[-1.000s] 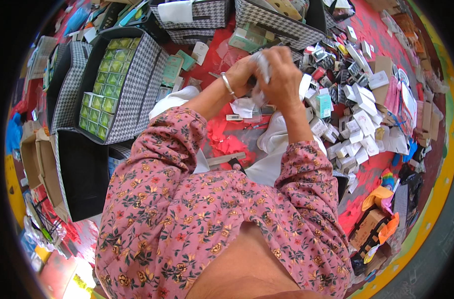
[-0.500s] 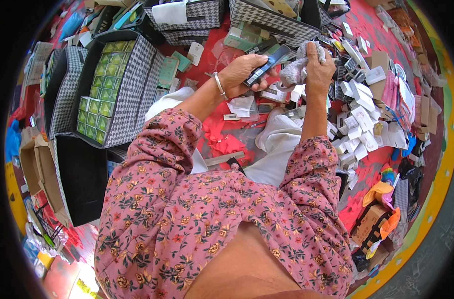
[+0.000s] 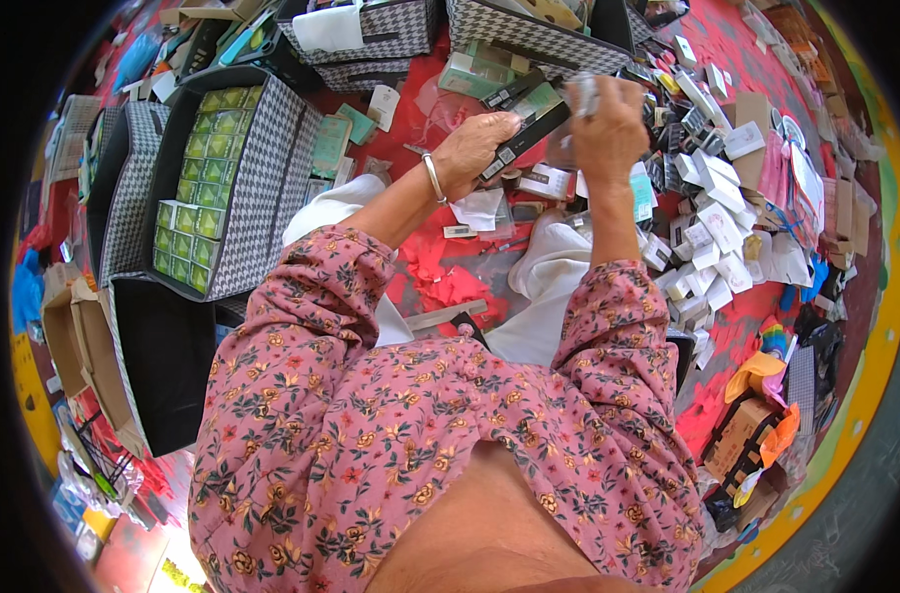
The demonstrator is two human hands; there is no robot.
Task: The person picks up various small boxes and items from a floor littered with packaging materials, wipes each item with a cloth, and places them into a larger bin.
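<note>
My left hand (image 3: 477, 150), with a silvery bangle at the wrist, grips one end of a slim black box (image 3: 532, 136), which is tilted up to the right. A pale label shows on the box's edge near my fingers. Beside its far end is my right hand (image 3: 611, 127), closed and smeared by motion. A bunched grey cloth (image 3: 587, 96) pokes out of its grip, mostly hidden by the fingers. Whether the cloth touches the box cannot be made out. Below the hands lies a small white box (image 3: 546, 182).
To the left stands a houndstooth storage bin (image 3: 284, 168) with rows of green boxes (image 3: 205, 168). More patterned bins (image 3: 529, 40) line the back. White cartons (image 3: 717, 222) are heaped at the right on the red floor covering. An open cardboard box (image 3: 94, 346) sits at far left.
The black box has turned so its narrow edge shows. My right hand has shifted left, closer to it, and the cloth is now mostly covered by my fingers.
</note>
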